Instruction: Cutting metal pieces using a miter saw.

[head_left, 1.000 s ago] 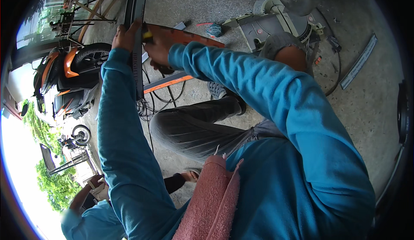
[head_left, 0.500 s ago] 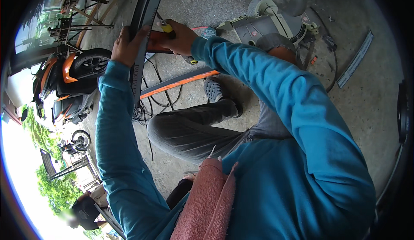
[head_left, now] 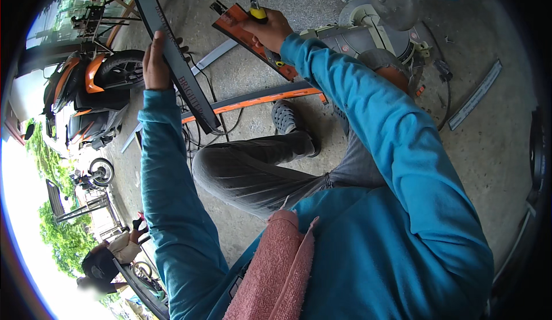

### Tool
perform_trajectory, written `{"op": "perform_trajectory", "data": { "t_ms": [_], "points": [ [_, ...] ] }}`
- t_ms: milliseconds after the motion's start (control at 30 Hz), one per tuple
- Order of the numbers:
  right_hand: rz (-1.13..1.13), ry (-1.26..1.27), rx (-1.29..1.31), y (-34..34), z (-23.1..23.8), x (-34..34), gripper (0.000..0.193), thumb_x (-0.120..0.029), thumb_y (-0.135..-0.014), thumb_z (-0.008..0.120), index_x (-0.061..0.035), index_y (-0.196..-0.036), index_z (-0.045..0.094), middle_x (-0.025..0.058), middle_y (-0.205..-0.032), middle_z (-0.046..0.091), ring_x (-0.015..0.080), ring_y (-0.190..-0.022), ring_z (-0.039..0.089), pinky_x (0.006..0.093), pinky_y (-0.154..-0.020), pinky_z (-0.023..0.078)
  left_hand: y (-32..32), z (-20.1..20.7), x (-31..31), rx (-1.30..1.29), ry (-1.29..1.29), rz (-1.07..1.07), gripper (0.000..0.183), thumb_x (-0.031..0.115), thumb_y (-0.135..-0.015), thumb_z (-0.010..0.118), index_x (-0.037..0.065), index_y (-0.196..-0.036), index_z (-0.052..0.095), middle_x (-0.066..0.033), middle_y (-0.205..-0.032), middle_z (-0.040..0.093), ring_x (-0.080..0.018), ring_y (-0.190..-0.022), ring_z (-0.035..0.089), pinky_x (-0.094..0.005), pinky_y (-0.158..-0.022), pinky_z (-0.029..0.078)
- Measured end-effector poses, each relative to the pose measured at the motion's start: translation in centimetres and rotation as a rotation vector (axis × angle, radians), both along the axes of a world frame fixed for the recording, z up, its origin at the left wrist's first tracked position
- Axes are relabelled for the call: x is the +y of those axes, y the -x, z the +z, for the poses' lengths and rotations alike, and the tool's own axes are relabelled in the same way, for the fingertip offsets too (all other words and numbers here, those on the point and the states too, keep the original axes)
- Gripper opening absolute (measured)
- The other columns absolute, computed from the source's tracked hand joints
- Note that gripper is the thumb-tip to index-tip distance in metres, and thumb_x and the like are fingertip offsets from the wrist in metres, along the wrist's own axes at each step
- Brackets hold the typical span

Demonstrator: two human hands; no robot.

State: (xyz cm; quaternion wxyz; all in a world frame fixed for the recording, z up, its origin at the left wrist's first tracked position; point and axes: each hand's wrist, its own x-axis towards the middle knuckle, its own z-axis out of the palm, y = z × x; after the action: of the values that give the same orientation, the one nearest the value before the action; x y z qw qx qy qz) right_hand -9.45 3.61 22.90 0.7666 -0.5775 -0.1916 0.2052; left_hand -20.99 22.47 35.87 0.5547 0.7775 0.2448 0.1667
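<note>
Dark strip (head_left: 183, 70) with red lettering slants across the left of the scene; the left hand (head_left: 156, 64) is closed around it, thumb on its face and fingertips at its right edge. Farther right, the right hand (head_left: 271, 31) is curled around a tool (head_left: 258, 14) with a yellow-and-black handle, its fingers against an orange panel (head_left: 232, 24). Nearer, an orange-edged rail (head_left: 259, 94) lies by the person's shoe (head_left: 283, 118); a saw (head_left: 376, 30) stands far right.

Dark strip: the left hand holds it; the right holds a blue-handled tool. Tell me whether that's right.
The colour is wrong: the head view shows the right hand holding a yellow-handled tool. The left hand does hold the dark strip.
</note>
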Motion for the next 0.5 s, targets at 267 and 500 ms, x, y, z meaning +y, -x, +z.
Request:
{"op": "perform_trajectory", "data": {
  "t_ms": [267, 500],
  "points": [
    [-0.125, 0.077, 0.015, -0.7, -1.2, -0.8, 0.024, -0.028, -0.08, 0.069, -0.0052, -0.085, 0.063, 0.0031, -0.064, 0.06, 0.0101, -0.053, 0.058, 0.0244, -0.046, 0.05, 1.0, -15.8, 3.7, 0.08, -0.083, 0.214, 0.036, 0.024, -0.069, 0.079, 0.002, -0.089, 0.058, -0.005, -0.08, 0.062, -0.0141, -0.068, 0.058, -0.028, -0.06, 0.048],
    [-0.196, 0.011, 0.121, -0.4, -0.9, -3.4, 0.017, -0.019, -0.083, 0.067, -0.0039, -0.09, 0.062, 0.0044, -0.08, 0.066, 0.0111, -0.066, 0.064, 0.0228, -0.047, 0.052, 6.4, -33.0, 2.2, 0.799, -0.507, 0.269, 0.063, 0.027, -0.063, 0.076, -0.001, -0.11, 0.044, -0.026, -0.109, 0.059, -0.0425, -0.105, 0.057, -0.042, -0.09, 0.047]
  ]
}}
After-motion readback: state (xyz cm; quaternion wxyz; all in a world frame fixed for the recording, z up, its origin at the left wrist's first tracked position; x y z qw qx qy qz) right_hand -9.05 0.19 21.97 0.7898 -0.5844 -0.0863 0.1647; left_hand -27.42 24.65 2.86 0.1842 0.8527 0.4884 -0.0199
